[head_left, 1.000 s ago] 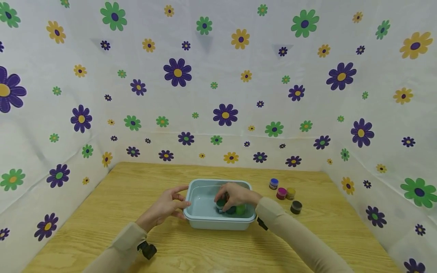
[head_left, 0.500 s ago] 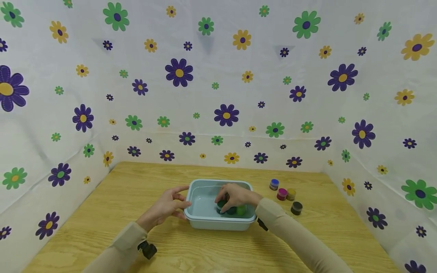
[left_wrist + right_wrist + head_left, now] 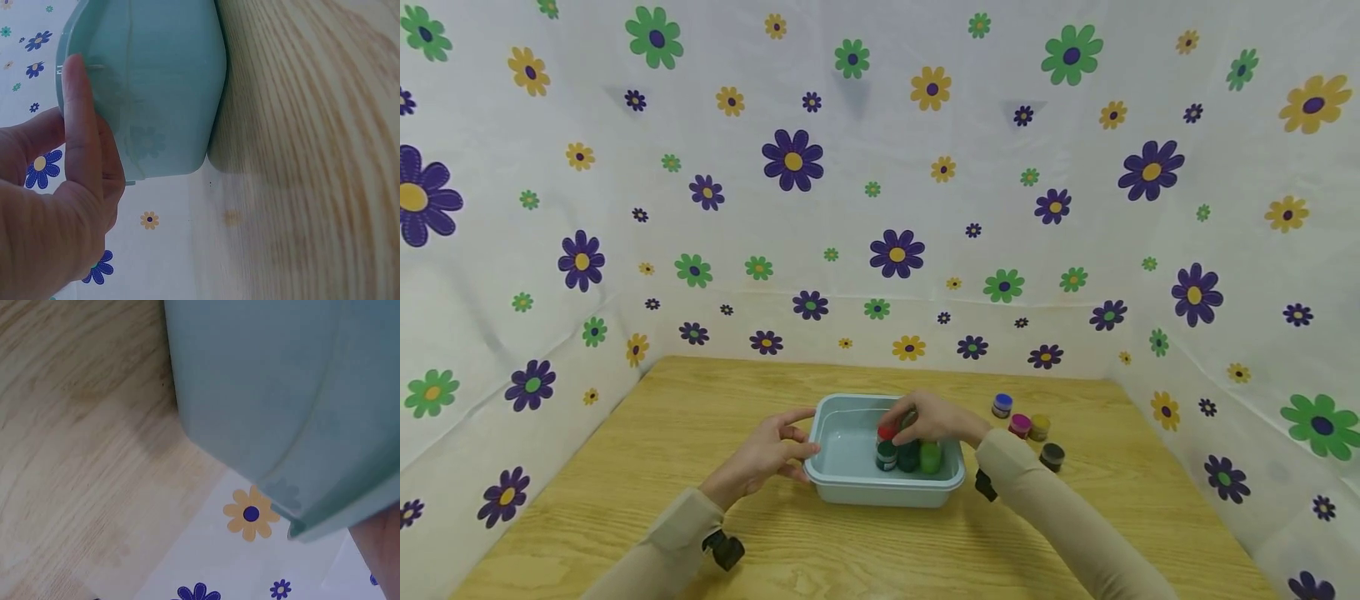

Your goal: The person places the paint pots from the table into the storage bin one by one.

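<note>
My left hand (image 3: 763,457) grips the left end of a light blue plastic basin (image 3: 883,493), thumb along the rim and the other fingers outside the wall. Inside, on the right side, stand several small paint jars: a dark teal-green jar (image 3: 886,457), another dark green jar (image 3: 908,458), a bright green jar (image 3: 930,458) and a red-lidded jar (image 3: 886,433). My right hand (image 3: 928,417) hovers over these jars, fingers bent loosely around the red lid without a visible grip. That hand partly hides the red jar. The right wrist view shows mainly the basin's outer wall (image 3: 250,381).
On the wooden table (image 3: 715,417), right of the basin, stand a blue-lidded jar (image 3: 1002,406), a magenta jar (image 3: 1019,427), a yellow jar (image 3: 1039,427) and a black jar (image 3: 1052,457). A flowered white cloth (image 3: 835,200) surrounds the table.
My right hand has let go of the dark teal-green jar and moved slightly back and right, uncovering it and the red lid. My left hand stays on the basin.
</note>
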`<state>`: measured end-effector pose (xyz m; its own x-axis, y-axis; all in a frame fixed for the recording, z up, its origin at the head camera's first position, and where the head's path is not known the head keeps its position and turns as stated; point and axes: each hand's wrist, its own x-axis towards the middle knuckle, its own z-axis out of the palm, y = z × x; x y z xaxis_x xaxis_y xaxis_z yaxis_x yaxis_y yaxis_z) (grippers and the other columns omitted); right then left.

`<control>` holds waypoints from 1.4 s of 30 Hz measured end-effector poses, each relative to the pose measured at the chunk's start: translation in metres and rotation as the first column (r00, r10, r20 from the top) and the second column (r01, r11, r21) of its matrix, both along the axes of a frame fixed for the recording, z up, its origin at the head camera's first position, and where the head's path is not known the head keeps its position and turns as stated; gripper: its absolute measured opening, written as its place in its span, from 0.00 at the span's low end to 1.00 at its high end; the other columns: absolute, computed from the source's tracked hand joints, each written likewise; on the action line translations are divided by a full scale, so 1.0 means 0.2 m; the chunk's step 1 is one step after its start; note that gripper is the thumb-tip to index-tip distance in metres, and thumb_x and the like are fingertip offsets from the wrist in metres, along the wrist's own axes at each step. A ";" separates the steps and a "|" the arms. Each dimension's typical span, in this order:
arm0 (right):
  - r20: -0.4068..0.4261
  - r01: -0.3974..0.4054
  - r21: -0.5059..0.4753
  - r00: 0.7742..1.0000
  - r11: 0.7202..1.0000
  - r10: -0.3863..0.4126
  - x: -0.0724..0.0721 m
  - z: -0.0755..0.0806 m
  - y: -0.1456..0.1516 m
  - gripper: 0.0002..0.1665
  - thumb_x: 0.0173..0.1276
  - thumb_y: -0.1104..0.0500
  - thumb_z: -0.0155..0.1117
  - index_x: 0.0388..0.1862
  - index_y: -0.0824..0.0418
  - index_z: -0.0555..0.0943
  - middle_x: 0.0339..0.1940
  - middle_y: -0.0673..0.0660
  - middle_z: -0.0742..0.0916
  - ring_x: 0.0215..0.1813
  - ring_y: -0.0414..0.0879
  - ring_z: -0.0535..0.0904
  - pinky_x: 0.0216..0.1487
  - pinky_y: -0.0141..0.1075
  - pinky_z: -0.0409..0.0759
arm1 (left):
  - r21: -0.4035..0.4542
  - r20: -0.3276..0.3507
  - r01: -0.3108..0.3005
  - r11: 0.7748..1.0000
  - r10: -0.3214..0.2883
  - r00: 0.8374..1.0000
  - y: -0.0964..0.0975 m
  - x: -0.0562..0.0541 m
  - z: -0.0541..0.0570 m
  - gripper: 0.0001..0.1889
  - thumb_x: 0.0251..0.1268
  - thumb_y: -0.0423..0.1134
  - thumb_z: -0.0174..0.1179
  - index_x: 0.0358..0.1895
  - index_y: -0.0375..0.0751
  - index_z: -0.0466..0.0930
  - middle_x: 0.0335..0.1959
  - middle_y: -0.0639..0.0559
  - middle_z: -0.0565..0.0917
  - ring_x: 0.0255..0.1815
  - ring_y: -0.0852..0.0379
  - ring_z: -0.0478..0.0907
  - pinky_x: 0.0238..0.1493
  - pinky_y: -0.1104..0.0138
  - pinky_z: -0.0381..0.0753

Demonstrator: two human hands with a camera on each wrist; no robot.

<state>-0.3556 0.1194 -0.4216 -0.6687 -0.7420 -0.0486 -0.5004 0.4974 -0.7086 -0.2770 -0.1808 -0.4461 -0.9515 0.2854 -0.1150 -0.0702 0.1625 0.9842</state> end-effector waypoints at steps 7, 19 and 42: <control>0.078 0.049 -0.100 0.996 0.994 -0.041 -0.03 0.03 0.08 0.18 0.66 0.65 0.67 0.55 0.66 0.83 0.52 0.63 0.87 0.50 0.48 0.83 0.56 0.39 0.83 | 0.003 0.002 -0.001 1.000 0.001 1.000 0.00 0.00 0.00 0.37 0.62 0.31 0.66 0.74 0.41 0.60 0.45 0.38 0.72 0.31 0.50 0.81 0.31 0.56 0.89; 0.149 0.191 -0.249 0.976 0.949 -0.157 -0.02 0.08 0.30 0.22 0.69 0.61 0.65 0.60 0.67 0.79 0.56 0.65 0.84 0.53 0.52 0.84 0.54 0.42 0.85 | 0.008 0.003 -0.005 1.000 0.005 1.000 0.00 0.01 0.00 0.37 0.62 0.31 0.66 0.74 0.41 0.60 0.45 0.38 0.72 0.32 0.50 0.81 0.32 0.56 0.89; 0.201 0.317 -0.170 0.938 0.933 -0.282 0.04 0.07 0.79 0.25 0.72 0.57 0.61 0.64 0.65 0.75 0.62 0.66 0.80 0.59 0.56 0.80 0.61 0.51 0.80 | 0.011 -0.012 -0.001 1.000 0.001 1.000 -0.01 0.00 -0.01 0.37 0.62 0.33 0.67 0.74 0.41 0.60 0.45 0.38 0.72 0.31 0.50 0.81 0.32 0.56 0.89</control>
